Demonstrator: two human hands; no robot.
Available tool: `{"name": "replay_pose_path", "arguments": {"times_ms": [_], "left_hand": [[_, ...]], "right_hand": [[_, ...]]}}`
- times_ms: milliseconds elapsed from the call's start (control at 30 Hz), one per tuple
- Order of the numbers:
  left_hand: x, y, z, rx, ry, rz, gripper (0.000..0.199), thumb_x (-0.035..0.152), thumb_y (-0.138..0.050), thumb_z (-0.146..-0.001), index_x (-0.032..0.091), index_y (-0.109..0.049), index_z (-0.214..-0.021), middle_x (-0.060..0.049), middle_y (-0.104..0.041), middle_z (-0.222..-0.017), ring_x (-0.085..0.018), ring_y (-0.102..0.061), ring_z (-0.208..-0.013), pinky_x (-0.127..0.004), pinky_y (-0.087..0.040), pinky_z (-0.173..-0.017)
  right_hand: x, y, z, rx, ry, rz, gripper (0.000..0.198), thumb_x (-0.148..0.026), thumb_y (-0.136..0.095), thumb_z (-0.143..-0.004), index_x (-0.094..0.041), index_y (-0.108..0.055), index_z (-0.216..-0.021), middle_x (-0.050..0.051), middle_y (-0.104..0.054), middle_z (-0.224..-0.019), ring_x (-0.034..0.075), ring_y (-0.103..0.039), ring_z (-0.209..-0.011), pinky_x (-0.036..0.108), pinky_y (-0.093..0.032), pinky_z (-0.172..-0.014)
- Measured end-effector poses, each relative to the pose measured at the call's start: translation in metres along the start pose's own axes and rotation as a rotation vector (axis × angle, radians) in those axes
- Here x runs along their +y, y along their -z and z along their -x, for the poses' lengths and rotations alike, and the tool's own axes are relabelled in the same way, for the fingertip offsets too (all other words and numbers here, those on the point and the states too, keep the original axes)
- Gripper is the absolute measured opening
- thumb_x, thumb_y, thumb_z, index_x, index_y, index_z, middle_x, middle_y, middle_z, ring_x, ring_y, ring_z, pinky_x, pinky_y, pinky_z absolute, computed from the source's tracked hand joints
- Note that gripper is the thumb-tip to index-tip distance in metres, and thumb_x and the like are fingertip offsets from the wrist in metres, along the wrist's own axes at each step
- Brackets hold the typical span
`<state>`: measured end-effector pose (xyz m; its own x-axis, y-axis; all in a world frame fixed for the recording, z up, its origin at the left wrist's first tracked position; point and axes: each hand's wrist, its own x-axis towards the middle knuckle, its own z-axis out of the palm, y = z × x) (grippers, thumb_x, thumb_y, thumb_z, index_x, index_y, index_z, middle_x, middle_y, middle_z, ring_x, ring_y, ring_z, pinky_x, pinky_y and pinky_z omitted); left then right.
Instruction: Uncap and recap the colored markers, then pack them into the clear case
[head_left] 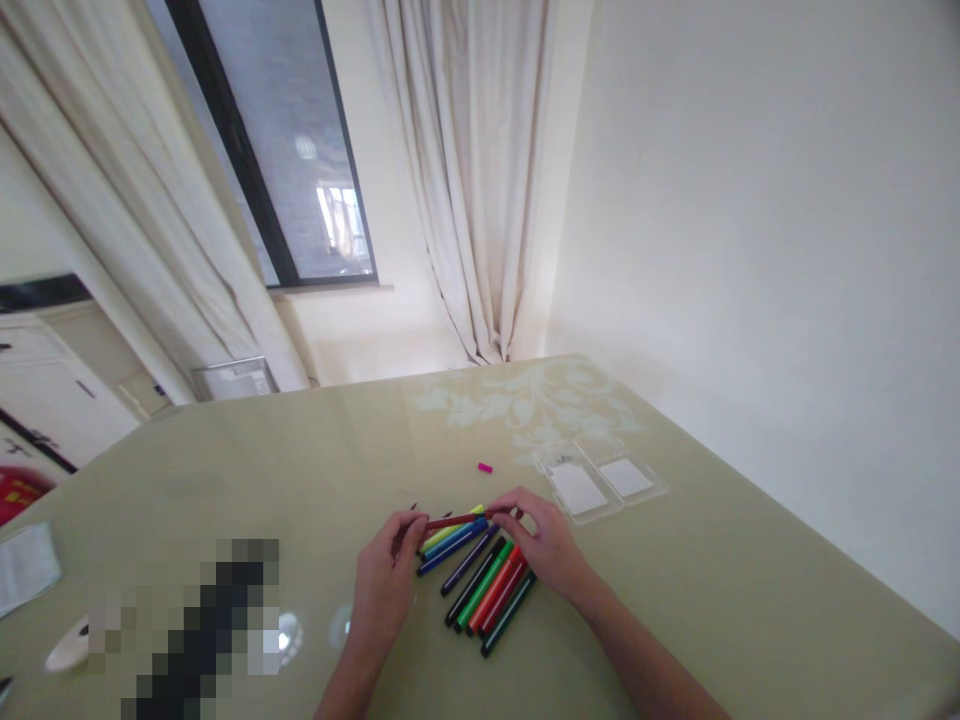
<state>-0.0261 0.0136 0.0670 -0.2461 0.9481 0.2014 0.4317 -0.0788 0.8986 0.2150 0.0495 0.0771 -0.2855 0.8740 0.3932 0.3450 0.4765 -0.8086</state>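
Between both hands a dark red-brown felt-tip pen [448, 521] is held level above the table. My left hand [386, 565] pinches its left end with thumb and fingers. At the other end, my right hand [546, 545] is closed around it in a similar pinch. Just below lies a fanned row of felt-tip pens: yellow, blue, a purple pen [469, 562], black, a green pen [484, 588], red and dark green. The tops of some are hidden by my hands. A small pink pen cap [485, 468] lies alone beyond the pens.
An opened clear plastic case [600, 478] with white paper inserts lies to the right. A pale cloth [28, 567] is at the table's left edge, near a pixelated area. The table [300, 470] meets a white wall on the right; curtains and a window stand behind.
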Motion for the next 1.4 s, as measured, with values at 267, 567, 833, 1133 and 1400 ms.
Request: {"name": "replay_pose_path", "arguments": {"times_ms": [267,567,833,1133,1400], "left_hand": [[-0.006,-0.009,0.005,-0.126,0.066,0.139,0.047,0.062,-0.067,-0.082,0.019,-0.079,-0.097,-0.005,-0.079,-0.08,-0.025,-0.076,-0.078,-0.034,-0.061,-0.074],[-0.004,-0.007,0.004,-0.189,0.007,-0.013,0.043,0.06,-0.061,-0.087,0.022,-0.081,-0.095,-0.006,-0.08,-0.087,-0.026,-0.073,-0.08,-0.035,-0.058,-0.075],[-0.024,0.02,-0.008,-0.115,-0.091,-0.446,0.04,0.05,-0.051,-0.091,0.022,-0.079,-0.096,-0.01,-0.074,-0.1,-0.032,-0.065,-0.101,-0.046,-0.05,-0.094],[-0.03,0.019,-0.005,-0.168,-0.141,-0.563,0.035,0.043,-0.049,-0.096,0.023,-0.078,-0.097,-0.009,-0.07,-0.1,-0.03,-0.063,-0.1,-0.043,-0.048,-0.092],[-0.028,0.017,-0.002,-0.165,-0.212,-0.692,0.03,0.032,-0.047,-0.097,0.022,-0.076,-0.098,-0.009,-0.07,-0.105,-0.029,-0.061,-0.101,-0.043,-0.048,-0.092]], "right_hand": [[0.006,0.003,0.0,0.001,-0.083,-0.093,0.016,-0.034,-0.066,-0.094,-0.023,-0.078,-0.093,0.003,-0.077,-0.087,0.02,-0.07,-0.083,0.032,-0.054,-0.082],[0.015,0.004,-0.002,-0.067,-0.112,-0.092,0.02,-0.039,-0.066,-0.093,-0.023,-0.079,-0.092,0.003,-0.078,-0.088,0.02,-0.071,-0.083,0.033,-0.056,-0.081],[0.035,0.008,-0.002,-0.033,0.001,0.182,0.026,-0.025,-0.052,-0.102,-0.026,-0.077,-0.108,0.007,-0.076,-0.11,0.023,-0.067,-0.107,0.041,-0.052,-0.099],[0.051,0.004,-0.007,-0.032,-0.073,0.692,0.016,-0.02,-0.06,-0.098,-0.024,-0.075,-0.097,0.009,-0.074,-0.117,0.03,-0.062,-0.111,0.045,-0.048,-0.095],[0.034,0.002,-0.004,0.066,-0.009,0.307,0.02,-0.033,-0.052,-0.104,-0.024,-0.07,-0.1,0.006,-0.074,-0.099,0.024,-0.066,-0.097,0.038,-0.05,-0.09]]}}
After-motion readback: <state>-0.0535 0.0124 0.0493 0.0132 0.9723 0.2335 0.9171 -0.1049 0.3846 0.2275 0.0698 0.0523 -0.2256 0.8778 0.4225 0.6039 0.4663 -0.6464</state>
